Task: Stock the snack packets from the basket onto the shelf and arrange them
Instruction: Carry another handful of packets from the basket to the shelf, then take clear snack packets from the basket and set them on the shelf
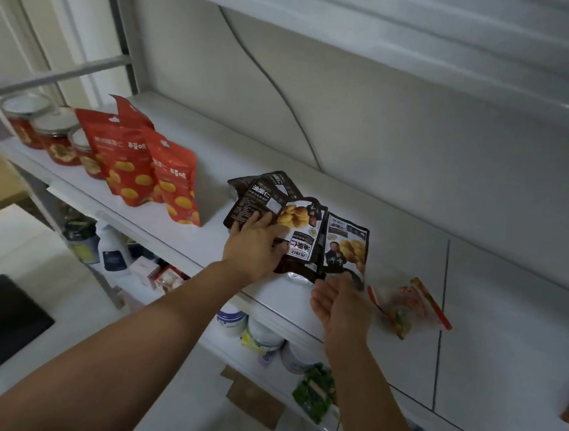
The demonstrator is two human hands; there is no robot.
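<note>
left hand (256, 245) fingers flat on dark packets (301, 218) | right hand (340, 306) fingers straight, empty, tips blurred

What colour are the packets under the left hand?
Dark brown packets, yellow snack pictures; head view.

Dim, soft, perhaps motion-blurred rightward.

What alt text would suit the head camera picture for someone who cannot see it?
A person's left hand rests on dark snack packets lying on a white shelf, the open right hand at their near edge. Red packets and jars stand further left.
</note>
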